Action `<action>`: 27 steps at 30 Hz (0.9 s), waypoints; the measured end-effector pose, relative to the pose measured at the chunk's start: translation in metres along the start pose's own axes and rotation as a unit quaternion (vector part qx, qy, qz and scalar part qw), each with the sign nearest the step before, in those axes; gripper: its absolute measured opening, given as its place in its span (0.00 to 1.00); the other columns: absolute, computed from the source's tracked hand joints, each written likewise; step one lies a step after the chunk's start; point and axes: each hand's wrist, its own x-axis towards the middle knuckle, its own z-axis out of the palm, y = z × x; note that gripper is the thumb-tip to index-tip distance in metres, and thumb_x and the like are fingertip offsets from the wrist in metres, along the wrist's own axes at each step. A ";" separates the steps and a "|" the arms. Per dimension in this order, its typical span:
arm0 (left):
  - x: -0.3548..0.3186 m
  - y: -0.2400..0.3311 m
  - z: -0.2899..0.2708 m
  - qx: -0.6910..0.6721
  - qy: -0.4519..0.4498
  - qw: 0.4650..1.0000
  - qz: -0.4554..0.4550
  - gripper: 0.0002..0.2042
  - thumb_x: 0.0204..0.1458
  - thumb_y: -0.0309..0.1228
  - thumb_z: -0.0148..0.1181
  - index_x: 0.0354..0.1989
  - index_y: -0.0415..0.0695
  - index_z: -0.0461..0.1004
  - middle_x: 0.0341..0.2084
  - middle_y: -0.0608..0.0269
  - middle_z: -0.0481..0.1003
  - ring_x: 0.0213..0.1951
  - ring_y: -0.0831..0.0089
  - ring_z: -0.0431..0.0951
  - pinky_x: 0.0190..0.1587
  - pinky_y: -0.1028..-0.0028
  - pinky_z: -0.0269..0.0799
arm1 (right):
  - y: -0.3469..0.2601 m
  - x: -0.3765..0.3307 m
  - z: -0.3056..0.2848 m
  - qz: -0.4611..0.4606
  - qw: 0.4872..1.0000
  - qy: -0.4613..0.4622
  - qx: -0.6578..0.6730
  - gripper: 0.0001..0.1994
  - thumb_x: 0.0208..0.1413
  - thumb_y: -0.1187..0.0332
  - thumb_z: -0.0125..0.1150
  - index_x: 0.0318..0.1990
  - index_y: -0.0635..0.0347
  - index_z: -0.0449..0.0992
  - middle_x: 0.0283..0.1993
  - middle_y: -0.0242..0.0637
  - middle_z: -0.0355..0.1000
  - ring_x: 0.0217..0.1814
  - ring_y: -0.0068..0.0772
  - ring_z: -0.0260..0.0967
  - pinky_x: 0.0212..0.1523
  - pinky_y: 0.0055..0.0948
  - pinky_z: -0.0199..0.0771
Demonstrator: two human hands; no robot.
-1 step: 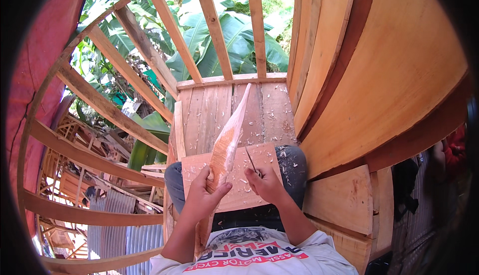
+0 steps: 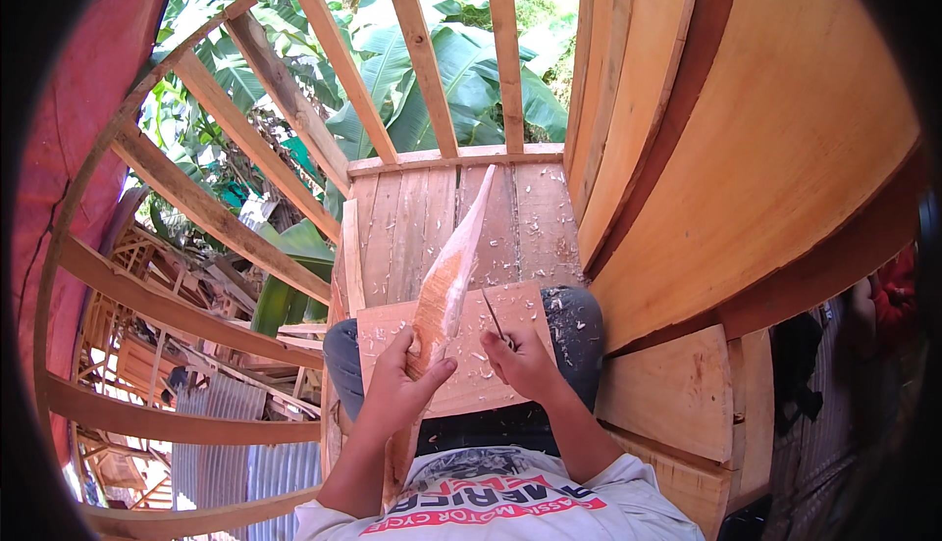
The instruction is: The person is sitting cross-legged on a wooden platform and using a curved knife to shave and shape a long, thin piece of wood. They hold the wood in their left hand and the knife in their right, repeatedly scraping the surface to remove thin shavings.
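My left hand [image 2: 403, 389] is closed round a long piece of wood [image 2: 449, 281] that tapers to a thin point at its far end. Its surface is pale pink along the tip and right edge, with a rough orange-brown patch lower down. The near end runs back past my left wrist toward my shirt. In my right hand [image 2: 525, 360] is a knife [image 2: 493, 313], its thin dark blade pointing up and away; my fingers hide most of the handle. Blade and wood are apart. Beneath both hands a square wooden board [image 2: 481, 399] lies across my lap, sprinkled with shavings.
Curled shavings lie on the plank floor [image 2: 496, 237] ahead and on my trousers. Wooden slats [image 2: 339, 65] fence the front and left, with broad leaves behind. A tall wooden panel [image 2: 746, 139] closes the right side. At far right, part of a person in red [image 2: 895, 296] shows.
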 end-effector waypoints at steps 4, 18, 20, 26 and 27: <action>0.002 -0.003 0.001 0.016 0.004 1.000 0.004 0.23 0.47 0.33 0.67 0.47 0.34 0.68 0.34 0.59 0.74 0.36 0.78 0.72 0.40 0.77 0.69 | 0.000 -0.001 -0.001 -0.015 1.000 0.005 -0.013 0.24 0.60 0.52 0.54 0.19 0.61 0.66 0.16 0.20 0.52 0.20 0.12 0.47 0.19 0.25 0.46; -0.026 -0.011 0.012 0.038 -0.073 0.996 0.025 0.22 0.47 0.38 0.64 0.46 0.36 0.71 0.28 0.62 0.73 0.31 0.78 0.70 0.37 0.75 0.68 | -0.010 0.001 -0.042 -0.180 0.854 0.250 -0.420 0.29 0.46 0.38 0.59 0.18 0.60 0.73 0.14 0.44 0.65 0.18 0.51 0.67 0.20 0.39 0.64; -0.025 -0.011 0.013 0.026 -0.073 0.997 0.005 0.21 0.47 0.37 0.64 0.45 0.36 0.71 0.28 0.61 0.74 0.32 0.78 0.70 0.37 0.75 0.68 | -0.002 0.004 -0.039 -0.179 0.865 0.256 -0.392 0.30 0.46 0.37 0.60 0.18 0.60 0.72 0.13 0.43 0.65 0.19 0.51 0.67 0.20 0.39 0.64; -0.020 -0.001 0.006 0.069 -0.069 0.995 -0.028 0.23 0.47 0.37 0.64 0.47 0.35 0.70 0.29 0.59 0.75 0.34 0.76 0.72 0.39 0.74 0.68 | -0.010 0.004 -0.041 -0.172 0.867 0.261 -0.387 0.28 0.45 0.39 0.61 0.19 0.60 0.74 0.14 0.43 0.65 0.19 0.50 0.68 0.20 0.39 0.64; -0.020 0.000 0.006 0.076 -0.068 0.994 -0.040 0.23 0.47 0.37 0.64 0.48 0.35 0.69 0.30 0.59 0.75 0.34 0.76 0.72 0.39 0.74 0.68 | -0.013 0.003 -0.042 -0.166 0.869 0.256 -0.390 0.28 0.46 0.39 0.61 0.20 0.59 0.74 0.14 0.43 0.65 0.19 0.50 0.68 0.20 0.39 0.64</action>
